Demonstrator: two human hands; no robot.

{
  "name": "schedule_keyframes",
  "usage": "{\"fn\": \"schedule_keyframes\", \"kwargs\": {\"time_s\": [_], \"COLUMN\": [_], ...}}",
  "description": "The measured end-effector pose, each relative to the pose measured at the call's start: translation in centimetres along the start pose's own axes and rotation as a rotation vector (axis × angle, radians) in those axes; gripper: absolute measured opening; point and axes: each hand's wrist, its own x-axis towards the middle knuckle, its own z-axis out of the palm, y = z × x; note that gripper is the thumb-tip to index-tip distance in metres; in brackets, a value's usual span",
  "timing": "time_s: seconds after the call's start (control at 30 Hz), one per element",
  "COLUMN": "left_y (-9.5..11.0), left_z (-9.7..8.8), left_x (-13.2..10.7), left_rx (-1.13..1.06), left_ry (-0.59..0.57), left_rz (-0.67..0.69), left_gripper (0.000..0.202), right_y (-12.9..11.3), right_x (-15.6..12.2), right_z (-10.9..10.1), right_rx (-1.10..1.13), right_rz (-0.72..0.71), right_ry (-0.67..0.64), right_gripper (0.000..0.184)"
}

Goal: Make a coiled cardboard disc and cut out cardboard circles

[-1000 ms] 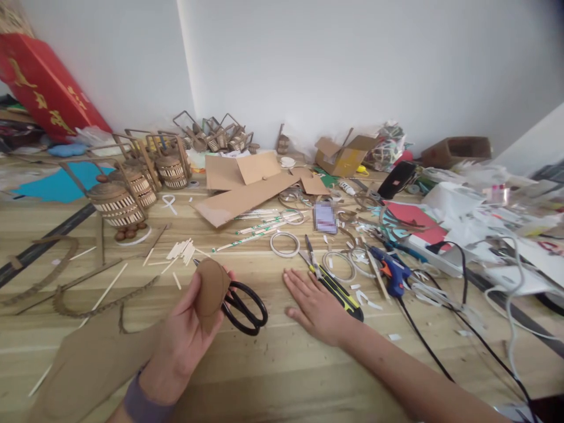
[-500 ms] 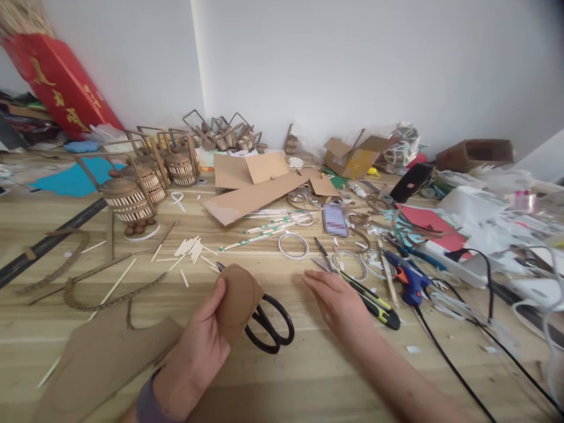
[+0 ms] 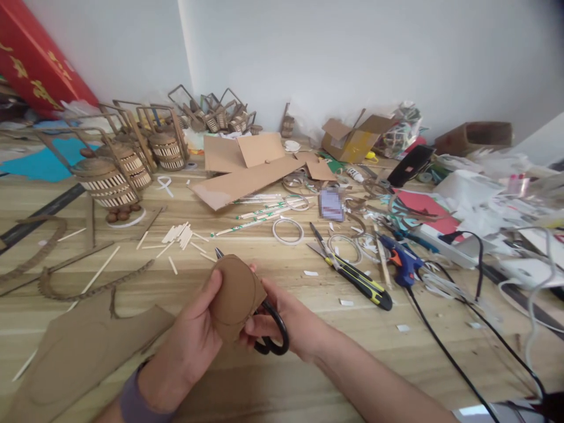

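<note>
A brown cardboard piece (image 3: 233, 291) with a curved outline drawn on it is in my left hand (image 3: 191, 332), pinched with the thumb on its face. My right hand (image 3: 282, 320) is closed round the black-handled scissors (image 3: 282, 332) at the piece's lower right, the thumb passing by a handle loop. The scissors run behind the cardboard, and only a blade tip shows above it. My right fingers are partly hidden behind the cardboard. A larger cardboard offcut (image 3: 88, 346) lies at lower left, with small wooden sticks (image 3: 180, 235) beyond my hands.
To the right lie a utility knife (image 3: 361, 282) and a blue glue gun (image 3: 400, 258) with its cord. Small woven baskets (image 3: 108, 182) stand at left. Cardboard sheets (image 3: 247, 176), a white ring (image 3: 288, 231) and an opened box (image 3: 356, 138) sit farther back.
My right hand has moved left from beside the utility knife to the scissors and closed on their handles. The left hand still holds the cardboard piece. The view has shifted slightly.
</note>
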Motion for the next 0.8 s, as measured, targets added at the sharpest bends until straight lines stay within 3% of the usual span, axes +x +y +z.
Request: {"fn": "schedule_keyframes", "kwargs": {"time_s": [0.1, 0.2, 0.37, 0.6, 0.8], "left_y": [-0.4, -0.8, -0.7, -0.1, 0.9], "left_z": [-0.2, 0.0, 1.2, 2.3, 1.1], "left_x": [0.0, 0.2, 0.2, 1.0, 2.2], "left_rx": [0.081, 0.035, 0.193, 0.355, 0.603], "left_ry": [-0.131, -0.157, -0.168, -0.103, -0.051], "left_rz": [0.003, 0.143, 0.242, 0.32, 0.149], "left_gripper": [0.034, 0.026, 0.027, 0.041, 0.044], "right_y": [0.1, -0.2, -1.0, -2.3, -2.5], "right_x": [0.1, 0.0, 0.0, 0.0, 0.2], "right_z": [0.0, -0.5, -2.1, -2.9, -3.5], "right_rx": [0.119, 0.097, 0.071, 0.036, -0.033], "right_rz": [0.091, 0.051, -0.162, -0.244, -0.198], "right_ry": [-0.014, 0.056, 0.222, 0.302, 0.409], "right_gripper": [0.057, 0.044, 0.068, 0.071, 0.061]}}
